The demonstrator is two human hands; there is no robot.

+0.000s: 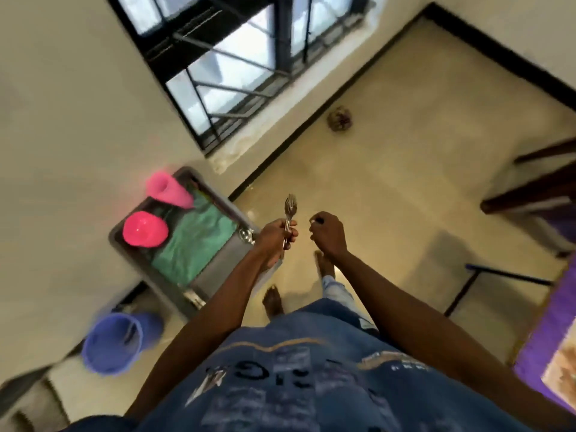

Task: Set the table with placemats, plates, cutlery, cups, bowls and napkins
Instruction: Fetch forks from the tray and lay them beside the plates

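Observation:
My left hand (276,240) grips a small bunch of metal cutlery (290,210), fork tines pointing up and away from me, over the floor. My right hand (327,233) hangs just to its right with its fingers curled; I cannot make out anything in it. To the left stands a grey tray (218,269) with a green cloth (196,241) in it. Two pink cups are on the tray: one (170,188) lying tilted at the far end, the other (145,229) mouth toward me. The picture is blurred by motion.
A blue bucket (113,342) stands on the floor at the lower left. A purple-covered table (551,335) edges in at the right, with dark wooden furniture (530,194) above it. A barred window (237,63) fills the wall ahead. My bare feet (274,300) are on the tiled floor.

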